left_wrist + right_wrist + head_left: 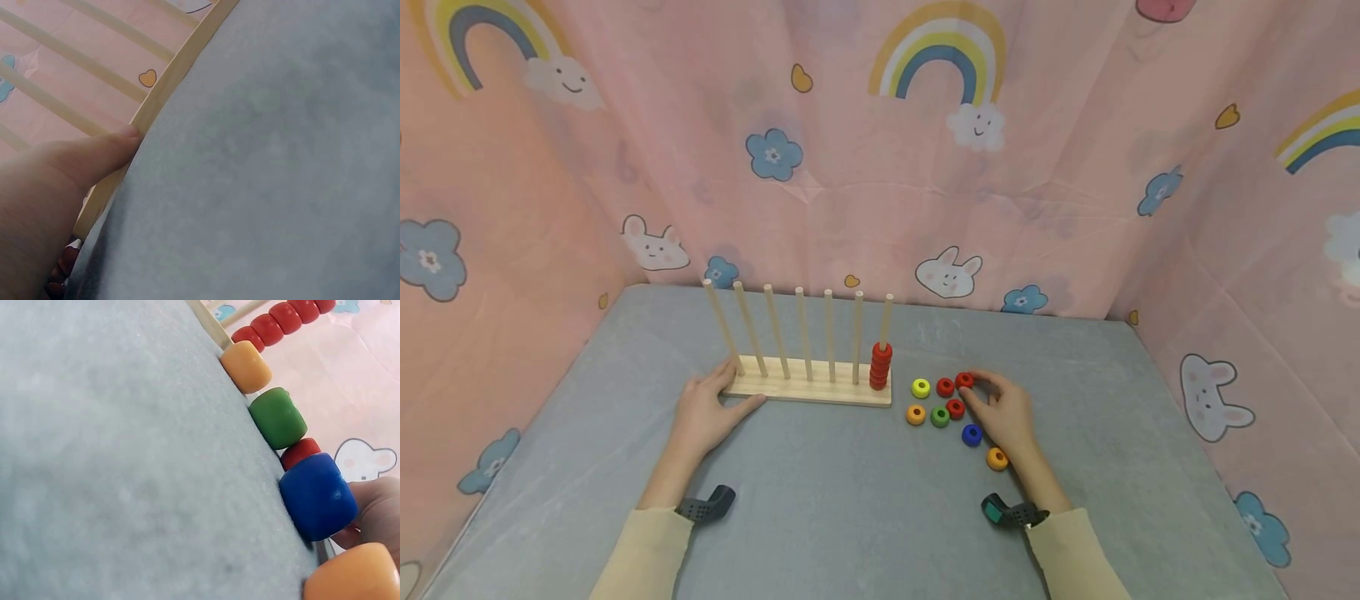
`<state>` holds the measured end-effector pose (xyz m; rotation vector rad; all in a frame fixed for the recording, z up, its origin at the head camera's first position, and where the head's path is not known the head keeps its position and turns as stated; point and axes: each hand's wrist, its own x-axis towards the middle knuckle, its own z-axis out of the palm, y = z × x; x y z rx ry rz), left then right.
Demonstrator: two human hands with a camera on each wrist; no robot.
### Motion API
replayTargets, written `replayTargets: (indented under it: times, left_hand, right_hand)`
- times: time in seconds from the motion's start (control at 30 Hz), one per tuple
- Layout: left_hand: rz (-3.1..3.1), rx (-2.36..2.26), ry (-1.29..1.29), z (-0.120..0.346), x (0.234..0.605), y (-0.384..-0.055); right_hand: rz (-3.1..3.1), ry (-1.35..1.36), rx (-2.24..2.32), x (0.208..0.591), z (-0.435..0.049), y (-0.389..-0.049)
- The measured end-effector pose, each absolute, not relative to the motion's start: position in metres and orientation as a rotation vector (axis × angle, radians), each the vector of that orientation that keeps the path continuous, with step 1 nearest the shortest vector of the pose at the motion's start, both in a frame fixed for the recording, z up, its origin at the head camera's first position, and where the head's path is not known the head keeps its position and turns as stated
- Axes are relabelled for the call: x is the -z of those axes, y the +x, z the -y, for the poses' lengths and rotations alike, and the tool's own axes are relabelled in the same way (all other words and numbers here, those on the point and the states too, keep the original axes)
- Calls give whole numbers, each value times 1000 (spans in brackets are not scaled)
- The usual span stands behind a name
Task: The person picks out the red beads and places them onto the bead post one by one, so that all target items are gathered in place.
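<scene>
A wooden peg rack (812, 392) with several upright pegs stands on the grey table. Its rightmost peg carries a stack of several red beads (881, 367); the other pegs are bare. My left hand (703, 408) grips the rack's left end, its thumb along the front edge of the base (156, 94). To the right of the rack, my right hand (1006, 417) pinches a red bead (964, 381) between thumb and fingers. In the right wrist view a blue bead (319, 497) partly hides that hand (380, 509) and its fingertips.
Loose beads lie between the rack and my right hand: yellow (921, 388), red (945, 387), another red (955, 409), green (940, 417) and orange (915, 415). A second orange bead (997, 459) lies by my right wrist. Pink printed cloth (850, 208) surrounds the table (850, 517).
</scene>
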<state>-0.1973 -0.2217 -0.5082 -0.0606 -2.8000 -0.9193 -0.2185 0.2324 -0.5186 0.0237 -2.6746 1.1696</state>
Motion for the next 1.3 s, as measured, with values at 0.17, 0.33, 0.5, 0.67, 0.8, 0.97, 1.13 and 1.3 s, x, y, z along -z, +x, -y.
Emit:
replayTargets:
  times: [0.17,0.33,0.5,0.67,0.8,0.97,1.13,1.3]
  left_hand:
    - [2808,917,-64,222,508,-197]
    - [2813,921,-55,222,508,-197]
    - [2813,921,-49,221,506,-196]
    - [2827,937,-42,221,504,-195]
    - [2825,942,-42,222,505,-196]
    - [2827,940,-45,222,506,-197]
    - [2841,937,-38,223,507,-198]
    - [2848,933,-30,224,508,-198]
  right_hand:
    - [2610,-16,-1258,519,-233,-219]
    - [2447,-94,-1455,519,-235,-219]
    - [2432,-120,-1448,519,-237,-218]
    - [2474,-120,-1389,519,-237,-218]
    - [2489,-118,-1371,518,-236,-218]
    - [2499,-109,-1381,516,-235,-219]
    - [2505,-85,-1396,511,-235,-218]
    - [2527,-111,-1403,505,-232,-219]
